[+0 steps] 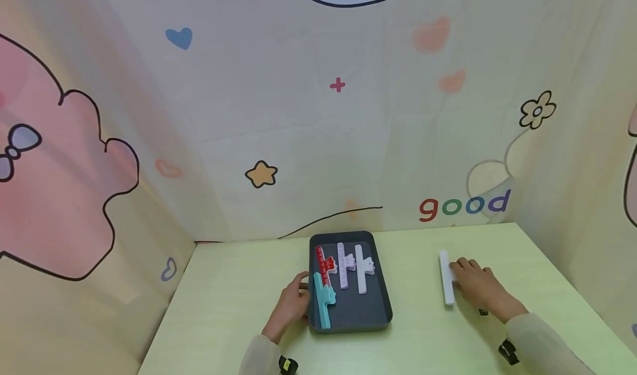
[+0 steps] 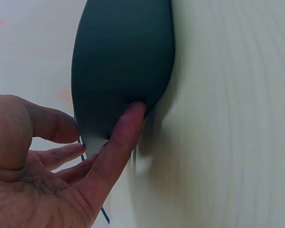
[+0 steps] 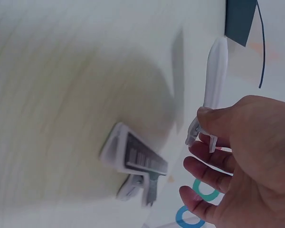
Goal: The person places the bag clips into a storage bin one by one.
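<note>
currently the right hand point(image 1: 475, 284) pinches a white clip point(image 1: 446, 280) to the right of the tray point(image 1: 365, 312), near a second clip point(image 3: 141, 160); the left hand point(image 1: 292, 302), loosely spread, touches the tray's left side. four clips point(image 1: 342, 267) lie inside.

Dark grey tray point(image 1: 358, 312), red clip point(image 1: 322, 264) with white markings, turquoise clip point(image 1: 322, 300), lilac clip point(image 1: 342, 267), white clips point(image 1: 446, 281), pale wood-grained table point(image 1: 224, 308)

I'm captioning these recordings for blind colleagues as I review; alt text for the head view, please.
A right hand holds a white clip at the right of a pale table, while the left hand touches the left side of a dark tray. In the tray lie a red clip, a turquoise clip, a lavender clip and another white clip.
</note>
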Available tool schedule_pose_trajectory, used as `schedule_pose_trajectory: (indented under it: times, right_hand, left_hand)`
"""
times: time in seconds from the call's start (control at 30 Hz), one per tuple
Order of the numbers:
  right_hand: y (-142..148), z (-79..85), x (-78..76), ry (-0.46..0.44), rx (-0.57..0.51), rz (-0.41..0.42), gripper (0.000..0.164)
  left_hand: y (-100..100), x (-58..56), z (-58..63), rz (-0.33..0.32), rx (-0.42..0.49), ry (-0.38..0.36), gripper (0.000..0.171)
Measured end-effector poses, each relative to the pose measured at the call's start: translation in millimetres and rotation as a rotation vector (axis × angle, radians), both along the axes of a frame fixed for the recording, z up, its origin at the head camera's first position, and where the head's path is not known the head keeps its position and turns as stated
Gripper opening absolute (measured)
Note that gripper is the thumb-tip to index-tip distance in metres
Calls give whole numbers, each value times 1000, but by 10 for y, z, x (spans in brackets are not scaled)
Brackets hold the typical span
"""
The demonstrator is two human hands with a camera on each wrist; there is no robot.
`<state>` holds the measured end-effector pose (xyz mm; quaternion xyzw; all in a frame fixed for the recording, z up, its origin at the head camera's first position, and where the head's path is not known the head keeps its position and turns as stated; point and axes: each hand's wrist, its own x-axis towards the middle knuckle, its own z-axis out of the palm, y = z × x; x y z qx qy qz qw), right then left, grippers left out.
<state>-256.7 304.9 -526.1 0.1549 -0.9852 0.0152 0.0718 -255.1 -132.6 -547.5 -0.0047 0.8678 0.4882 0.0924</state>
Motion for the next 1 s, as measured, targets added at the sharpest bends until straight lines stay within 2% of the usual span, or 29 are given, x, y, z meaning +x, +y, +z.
schedule_pose_trajectory:
  times: [0.47, 0.73, 0.87, 1.0]
  right_hand:
    - [-240, 233, 63, 75, -79, 90, 39]
    - [-360, 291, 61, 65, -69, 80, 41]
    - [-386, 296, 52, 86, -66, 94, 41]
    - [-418, 327, 45, 95, -65, 101, 41]
  left_hand:
    - [-10, -11, -10, -9, -10, 17, 53]
    - [-27, 10, -16, -24, -30, 60, 53]
    - [-29, -2, -23, -20, -3, 38, 53]
    - [-24, -18, -33, -13, -24, 33, 52]
